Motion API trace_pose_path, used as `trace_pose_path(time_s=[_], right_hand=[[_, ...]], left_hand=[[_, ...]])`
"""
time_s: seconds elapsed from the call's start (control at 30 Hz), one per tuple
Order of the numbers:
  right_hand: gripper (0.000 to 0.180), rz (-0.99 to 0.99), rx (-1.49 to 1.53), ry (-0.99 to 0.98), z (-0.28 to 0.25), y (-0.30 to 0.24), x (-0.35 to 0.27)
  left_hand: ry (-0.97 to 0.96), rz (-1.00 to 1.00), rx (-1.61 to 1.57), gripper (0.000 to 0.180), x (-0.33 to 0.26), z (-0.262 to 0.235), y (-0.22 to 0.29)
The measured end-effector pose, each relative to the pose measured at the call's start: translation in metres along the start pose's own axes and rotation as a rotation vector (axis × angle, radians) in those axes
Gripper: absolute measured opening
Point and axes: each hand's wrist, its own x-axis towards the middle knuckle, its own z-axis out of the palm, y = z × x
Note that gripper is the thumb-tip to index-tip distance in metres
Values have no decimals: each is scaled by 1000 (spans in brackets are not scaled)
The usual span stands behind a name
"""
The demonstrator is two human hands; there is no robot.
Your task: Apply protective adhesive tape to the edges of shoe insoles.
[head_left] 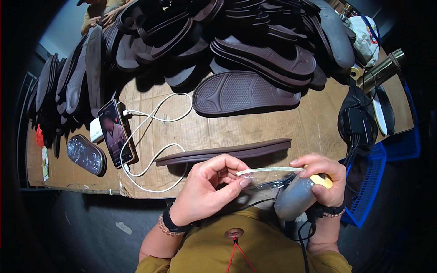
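My right hand (327,175) is wrapped round a grey rounded form (295,199) with a yellow end, which looks like a shoe last. A narrow pale strip (273,169) stretches from its thumb side across to my left hand (216,189). The left fingers pinch the strip's other end, with crinkled clear film (261,183) hanging beneath. Just beyond my hands, a dark brown shoe sole (223,152) shows its long side edge on the cardboard-covered table (150,109). Farther back another brown sole (246,94) lies with its textured face up.
Brown soles (159,36) are piled along the back and left. A phone (117,132) with a white cable (157,148) leans at the left, beside a film-wrapped sole (85,154). Blue crates (366,186) stand at the right. Another person (102,16) is at the far left.
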Motion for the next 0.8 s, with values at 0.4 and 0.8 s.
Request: trace_pose_path(time_s=[0.4, 0.8], right_hand=[[37, 2, -49, -20, 1, 4, -6], [38, 8, -32, -20, 2, 6, -3]], left_hand=[[-113, 43, 81, 45, 6, -8, 3], [-143, -42, 4, 52, 4, -10, 9]])
